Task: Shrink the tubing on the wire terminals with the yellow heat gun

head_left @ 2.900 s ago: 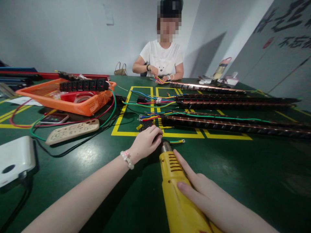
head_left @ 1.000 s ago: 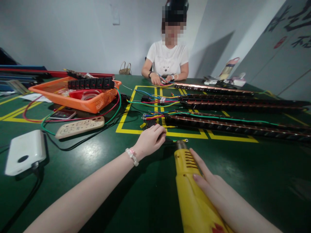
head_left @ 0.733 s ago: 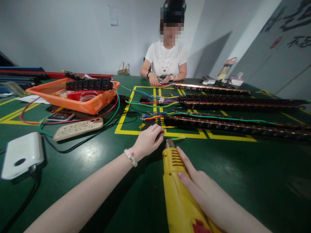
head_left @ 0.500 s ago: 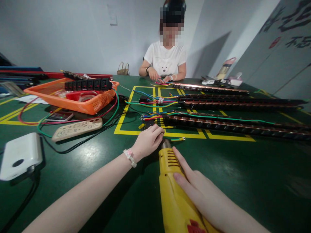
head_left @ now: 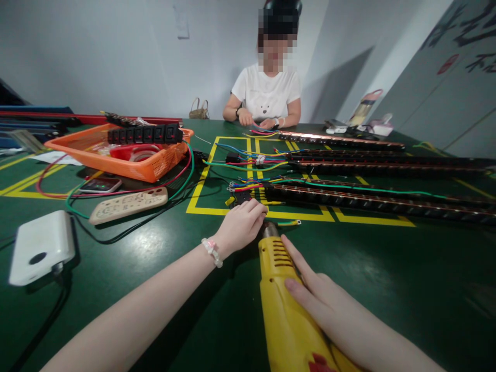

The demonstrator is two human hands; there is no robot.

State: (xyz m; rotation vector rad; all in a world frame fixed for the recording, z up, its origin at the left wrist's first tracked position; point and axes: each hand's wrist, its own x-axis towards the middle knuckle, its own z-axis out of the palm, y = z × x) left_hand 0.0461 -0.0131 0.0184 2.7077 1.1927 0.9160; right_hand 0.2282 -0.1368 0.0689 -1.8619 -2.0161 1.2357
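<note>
My right hand (head_left: pixel 321 297) is wrapped round the yellow body of a heat gun (head_left: pixel 289 310), whose metal nozzle (head_left: pixel 270 230) points away from me. Just left of the nozzle, my left hand (head_left: pixel 245 221) is closed with its fingers curled down; what they pinch is hidden. A black part (head_left: pixel 243 197) shows just beyond its knuckles. From behind the nozzle a short green-and-yellow wire (head_left: pixel 289 223) with a metal lug sticks out to the right. Past my hands, red, yellow and blue wires (head_left: pixel 256 187) run from the end of a long black strip (head_left: pixel 349 199).
More long strips (head_left: pixel 349 164) lie farther back. Across the table, a co-worker (head_left: pixel 267 93) handles wires. On the left are an orange basket (head_left: pixel 155 168) with a black socket row (head_left: pixel 145 134), a beige power strip (head_left: pixel 129 205), loose cables and a white device (head_left: pixel 42 245).
The whole scene has shifted slightly to the right in the view. Both hands and the heat gun keep nearly the same position relative to each other.
</note>
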